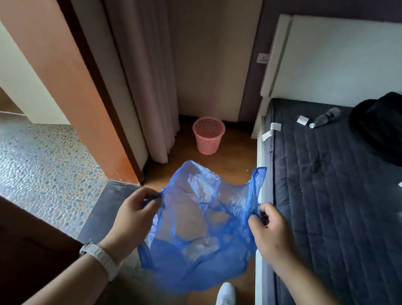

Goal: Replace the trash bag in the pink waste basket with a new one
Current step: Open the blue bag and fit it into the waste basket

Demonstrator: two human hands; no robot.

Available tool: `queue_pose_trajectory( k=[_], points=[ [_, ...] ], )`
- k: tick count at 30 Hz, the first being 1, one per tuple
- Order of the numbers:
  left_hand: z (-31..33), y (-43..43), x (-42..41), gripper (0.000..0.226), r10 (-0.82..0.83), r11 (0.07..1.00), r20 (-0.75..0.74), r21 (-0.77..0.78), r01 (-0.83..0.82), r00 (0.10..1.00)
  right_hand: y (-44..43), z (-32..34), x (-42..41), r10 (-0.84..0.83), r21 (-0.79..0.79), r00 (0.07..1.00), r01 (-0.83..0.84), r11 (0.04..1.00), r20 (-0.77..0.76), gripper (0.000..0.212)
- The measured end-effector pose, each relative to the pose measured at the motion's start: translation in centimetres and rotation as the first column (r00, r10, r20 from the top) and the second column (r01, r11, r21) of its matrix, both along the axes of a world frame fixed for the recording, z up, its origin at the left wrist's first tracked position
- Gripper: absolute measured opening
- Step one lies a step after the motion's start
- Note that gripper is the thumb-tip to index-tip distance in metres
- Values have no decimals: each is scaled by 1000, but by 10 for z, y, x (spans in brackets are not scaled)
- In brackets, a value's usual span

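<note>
Both hands, lower ctr of frame: my left hand (134,217) pinches one edge of the blue trash bag (197,231) and my right hand (270,233) the other, w/ the bag spread open btwn them. Pink waste basket (208,135) stands on the floor, upper ctr, well apart from the bag, near the curtain (140,62).

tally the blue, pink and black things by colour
blue: 1, trash bag
pink: 1, waste basket
black: 1, soft bag
total: 3
</note>
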State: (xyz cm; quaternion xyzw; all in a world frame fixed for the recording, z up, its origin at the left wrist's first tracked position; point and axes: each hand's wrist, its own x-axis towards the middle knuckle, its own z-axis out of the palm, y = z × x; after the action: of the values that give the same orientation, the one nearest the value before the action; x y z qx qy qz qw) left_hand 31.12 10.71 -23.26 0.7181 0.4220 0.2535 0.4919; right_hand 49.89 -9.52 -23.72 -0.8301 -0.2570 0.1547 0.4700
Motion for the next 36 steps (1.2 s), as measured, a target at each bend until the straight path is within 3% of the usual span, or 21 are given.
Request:
queue_pose_trajectory(
  k=[7,19,27,36],
  points=[
    [19,42,100,7,84,996,10,-29,-83,996,48,14,115,79,-38,996,-78,996,31,20],
    [9,125,213,10,114,992,36,-66,-112,993,132,-2,230,77,-49,997,-77,996,-5,20],
    [-34,233,314,12,166,956,59,-256,-146,984,233,-25,323,95,-140,995,-96,986,-15,19],
    [-35,353,411,7,172,882,100,-458,-108,980,360,-13,415,84,-162,996,-78,984,30,24]
  ],
)
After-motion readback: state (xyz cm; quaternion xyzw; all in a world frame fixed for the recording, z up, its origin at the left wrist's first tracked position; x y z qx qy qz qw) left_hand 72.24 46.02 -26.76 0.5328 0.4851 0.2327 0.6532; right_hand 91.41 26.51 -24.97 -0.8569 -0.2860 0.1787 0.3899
